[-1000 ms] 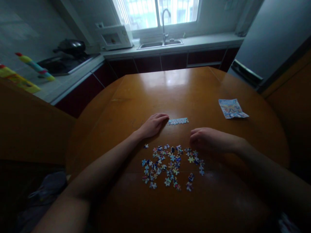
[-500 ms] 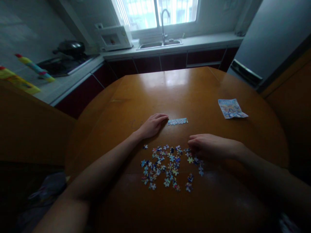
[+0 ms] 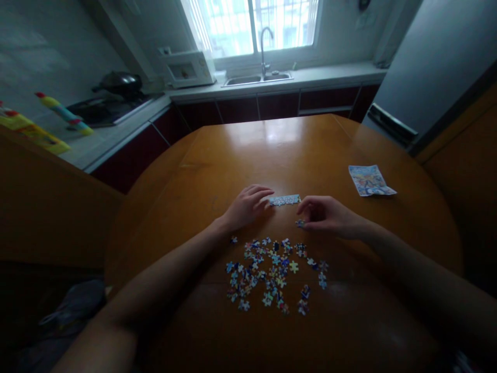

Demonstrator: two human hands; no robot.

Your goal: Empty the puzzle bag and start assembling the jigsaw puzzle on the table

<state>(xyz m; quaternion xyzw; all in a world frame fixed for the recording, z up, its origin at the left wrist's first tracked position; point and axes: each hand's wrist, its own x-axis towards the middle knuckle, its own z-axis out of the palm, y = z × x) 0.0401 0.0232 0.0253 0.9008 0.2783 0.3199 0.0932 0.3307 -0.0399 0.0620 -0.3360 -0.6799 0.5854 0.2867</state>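
A narrow strip of joined jigsaw pieces (image 3: 285, 200), pale blue and white, lies on the table between my hands. My left hand (image 3: 249, 206) rests at the strip's left end, fingers stretched out and a little apart, fingertips by its edge. At the other end, my right hand (image 3: 326, 215) is curled, its index finger close to the strip's right end. A small bluish puzzle piece (image 3: 300, 223) shows at my right thumb tip, just below the strip; the fingers partly hide the grip. Loose puzzle pieces (image 3: 267, 269) lie spread nearer to me.
The wooden table (image 3: 217, 166) has rounded ends. A creased printed picture sheet (image 3: 370, 180) lies on its right side. Beyond stand a counter with a sink (image 3: 244, 80), a microwave (image 3: 188, 69) and a stove with a wok (image 3: 120, 83). A fridge (image 3: 430, 67) is at the right.
My right hand has moved from the loose pieces up to the strip's right end, with a puzzle piece at its thumb. My left fingers have lifted and spread slightly. The view has tilted up a little.
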